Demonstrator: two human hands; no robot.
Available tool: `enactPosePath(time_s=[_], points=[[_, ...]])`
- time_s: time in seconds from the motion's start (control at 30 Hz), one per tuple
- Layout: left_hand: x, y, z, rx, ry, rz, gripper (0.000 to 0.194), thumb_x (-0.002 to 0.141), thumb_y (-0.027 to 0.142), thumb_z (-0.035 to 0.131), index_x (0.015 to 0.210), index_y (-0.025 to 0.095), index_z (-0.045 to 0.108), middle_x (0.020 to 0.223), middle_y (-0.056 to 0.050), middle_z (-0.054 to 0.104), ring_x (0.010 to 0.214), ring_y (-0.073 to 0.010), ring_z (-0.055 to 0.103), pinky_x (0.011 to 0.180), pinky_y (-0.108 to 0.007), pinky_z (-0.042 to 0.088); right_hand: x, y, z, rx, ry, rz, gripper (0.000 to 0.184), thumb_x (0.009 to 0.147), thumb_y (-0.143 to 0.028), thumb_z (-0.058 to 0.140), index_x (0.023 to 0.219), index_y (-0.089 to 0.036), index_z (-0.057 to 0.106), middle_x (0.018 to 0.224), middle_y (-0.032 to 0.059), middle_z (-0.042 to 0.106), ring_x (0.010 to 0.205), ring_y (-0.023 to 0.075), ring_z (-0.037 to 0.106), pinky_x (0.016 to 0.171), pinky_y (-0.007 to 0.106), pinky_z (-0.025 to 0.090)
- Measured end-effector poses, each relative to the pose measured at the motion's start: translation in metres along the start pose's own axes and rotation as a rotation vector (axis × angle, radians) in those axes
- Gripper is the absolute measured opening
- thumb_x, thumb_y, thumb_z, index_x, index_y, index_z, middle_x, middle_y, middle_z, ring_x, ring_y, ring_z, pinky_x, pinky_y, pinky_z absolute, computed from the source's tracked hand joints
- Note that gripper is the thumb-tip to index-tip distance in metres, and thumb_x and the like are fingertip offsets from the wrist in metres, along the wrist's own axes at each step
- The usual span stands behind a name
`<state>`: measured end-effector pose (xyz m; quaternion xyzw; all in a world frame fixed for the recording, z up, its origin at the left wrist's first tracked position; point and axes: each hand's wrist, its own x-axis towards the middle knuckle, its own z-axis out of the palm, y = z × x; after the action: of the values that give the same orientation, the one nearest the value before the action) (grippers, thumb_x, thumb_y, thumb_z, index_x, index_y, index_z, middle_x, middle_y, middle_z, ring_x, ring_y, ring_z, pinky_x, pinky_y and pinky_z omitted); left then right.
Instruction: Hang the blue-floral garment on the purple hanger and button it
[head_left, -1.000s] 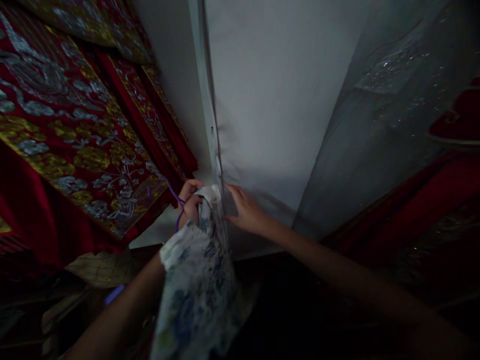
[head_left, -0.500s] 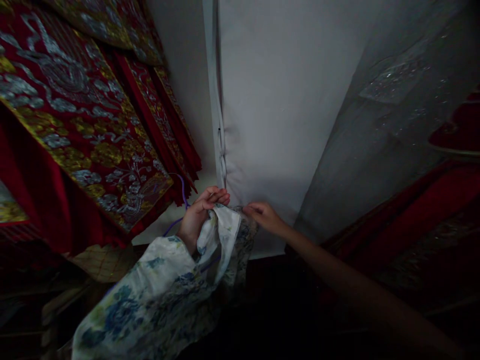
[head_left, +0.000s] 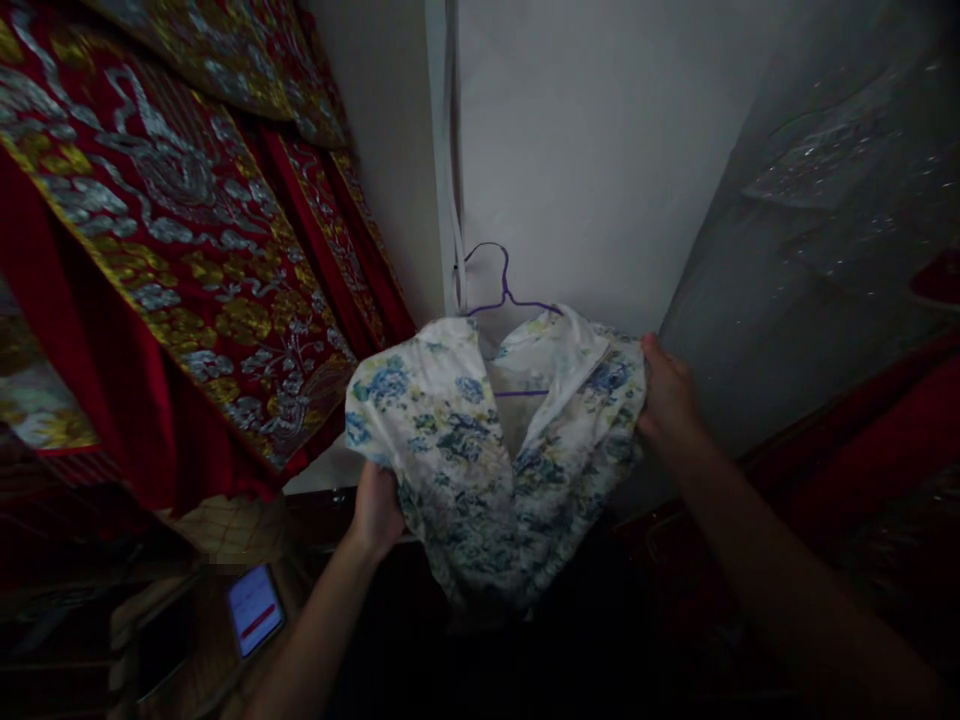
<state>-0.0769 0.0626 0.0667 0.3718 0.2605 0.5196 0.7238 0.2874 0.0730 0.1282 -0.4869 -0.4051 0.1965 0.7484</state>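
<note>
A white blouse (head_left: 457, 450) with blue and green flowers spreads across the middle of the view, its collar at the top and its front neckline parted. Inside it sits a purple clothes hanger (head_left: 507, 294), whose hook stands up past the collar and whose lower bar shows in the neck opening. My left hand (head_left: 377, 510) is closed on the blouse below its left sleeve, the fingers partly hidden by cloth. At the opposite shoulder my right hand (head_left: 667, 392) pinches the sleeve edge between thumb and fingers.
Red cloth with gold and silver embroidery (head_left: 187, 230) hangs on the left. A white panel (head_left: 600, 130) stands behind the blouse, with clear plastic sheeting (head_left: 810, 190) to its right. A lit phone (head_left: 256, 610) lies on a wooden chair at lower left.
My left hand has come out of the blouse's sleeve. The hanger is now inside the blouse, which is spread out between both hands, and my right hand has moved out to the right shoulder.
</note>
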Motion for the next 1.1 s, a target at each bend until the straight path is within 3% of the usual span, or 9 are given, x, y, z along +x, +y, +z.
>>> enactPosePath(time_s=[0.1, 0.2, 0.33, 0.5, 0.7, 0.87, 0.93, 1.03, 1.1], points=[[0.005, -0.007, -0.005, -0.005, 0.122, 0.091, 0.061, 0.079, 0.073, 0.062, 0.115, 0.024, 0.072, 0.124, -0.007, 0.074, 0.138, -0.0324, 0.053, 0.115, -0.047, 0.044, 0.013, -0.006, 0.018, 0.153, 0.139, 0.066, 0.036, 0.077, -0.062, 0.065, 0.079, -0.028, 0.055, 0.078, 0.0079, 0.072, 0.088, 0.0330, 0.074, 0.066, 0.044, 0.060], [0.003, -0.025, -0.010, 0.043, 0.284, 0.157, 0.044, 0.076, 0.052, 0.078, 0.111, 0.026, 0.072, 0.119, -0.004, 0.076, 0.136, -0.0288, 0.055, 0.117, -0.042, 0.042, 0.005, -0.005, 0.039, 0.216, 0.059, 0.123, 0.034, 0.078, -0.059, 0.068, 0.080, -0.026, 0.057, 0.078, 0.0069, 0.072, 0.087, 0.0301, 0.074, 0.067, 0.040, 0.061], [-0.018, -0.066, -0.020, 0.059, 0.452, 0.154, 0.047, 0.073, 0.036, 0.084, 0.116, 0.022, 0.070, 0.117, -0.006, 0.077, 0.129, -0.0275, 0.061, 0.115, -0.041, 0.044, -0.022, 0.016, 0.040, 0.320, -0.007, 0.184, 0.038, 0.075, -0.059, 0.075, 0.080, -0.023, 0.063, 0.069, 0.0041, 0.070, 0.083, 0.0268, 0.075, 0.069, 0.036, 0.062], [-0.042, -0.110, -0.033, 0.040, 0.476, 0.004, 0.046, 0.067, 0.038, 0.088, 0.106, 0.015, 0.075, 0.107, -0.011, 0.079, 0.113, -0.0300, 0.071, 0.106, -0.043, 0.051, -0.046, 0.044, 0.023, 0.438, 0.082, 0.256, 0.035, 0.077, -0.053, 0.077, 0.087, -0.020, 0.069, 0.079, 0.0045, 0.074, 0.094, 0.0265, 0.074, 0.079, 0.037, 0.062], [-0.043, -0.129, -0.040, 0.044, 0.492, -0.040, 0.047, 0.068, 0.039, 0.088, 0.106, 0.015, 0.077, 0.109, -0.012, 0.079, 0.108, -0.0298, 0.073, 0.105, -0.044, 0.052, -0.062, 0.056, 0.019, 0.433, 0.039, 0.240, 0.038, 0.079, -0.049, 0.072, 0.103, -0.020, 0.070, 0.111, 0.0083, 0.073, 0.108, 0.0245, 0.068, 0.091, 0.038, 0.056], [-0.041, -0.137, -0.044, 0.062, 0.559, -0.008, 0.045, 0.080, 0.046, 0.078, 0.114, 0.017, 0.072, 0.123, -0.011, 0.074, 0.123, -0.0289, 0.065, 0.111, -0.043, 0.046, -0.141, 0.088, 0.013, 0.060, 0.351, 0.048, 0.048, 0.078, -0.045, 0.073, 0.121, -0.023, 0.063, 0.133, 0.0078, 0.062, 0.119, 0.0217, 0.059, 0.106, 0.040, 0.043], [-0.042, -0.140, -0.043, 0.070, 0.601, -0.032, 0.046, 0.083, 0.047, 0.076, 0.117, 0.018, 0.070, 0.126, -0.012, 0.072, 0.126, -0.0298, 0.064, 0.111, -0.045, 0.046, -0.187, 0.102, 0.016, -0.008, 0.423, 0.102, 0.043, 0.079, -0.047, 0.072, 0.112, -0.021, 0.065, 0.121, 0.0075, 0.066, 0.112, 0.0219, 0.061, 0.101, 0.037, 0.045], [-0.044, -0.141, -0.039, 0.077, 0.621, -0.100, 0.046, 0.083, 0.047, 0.075, 0.117, 0.017, 0.069, 0.125, -0.014, 0.072, 0.125, -0.0317, 0.064, 0.111, -0.048, 0.046, -0.235, 0.107, 0.031, 0.046, 0.134, 0.380, 0.043, 0.081, -0.059, 0.068, 0.091, -0.018, 0.067, 0.082, 0.0063, 0.069, 0.076, 0.0208, 0.064, 0.073, 0.034, 0.051], [-0.047, -0.140, -0.035, 0.086, 0.595, -0.109, 0.047, 0.081, 0.048, 0.076, 0.114, 0.016, 0.070, 0.123, -0.014, 0.073, 0.124, -0.0321, 0.064, 0.111, -0.048, 0.046, -0.245, 0.099, 0.046, 0.075, -0.126, 0.446, 0.047, 0.082, -0.064, 0.065, 0.086, -0.018, 0.066, 0.072, 0.0046, 0.066, 0.064, 0.0185, 0.060, 0.061, 0.031, 0.048]])
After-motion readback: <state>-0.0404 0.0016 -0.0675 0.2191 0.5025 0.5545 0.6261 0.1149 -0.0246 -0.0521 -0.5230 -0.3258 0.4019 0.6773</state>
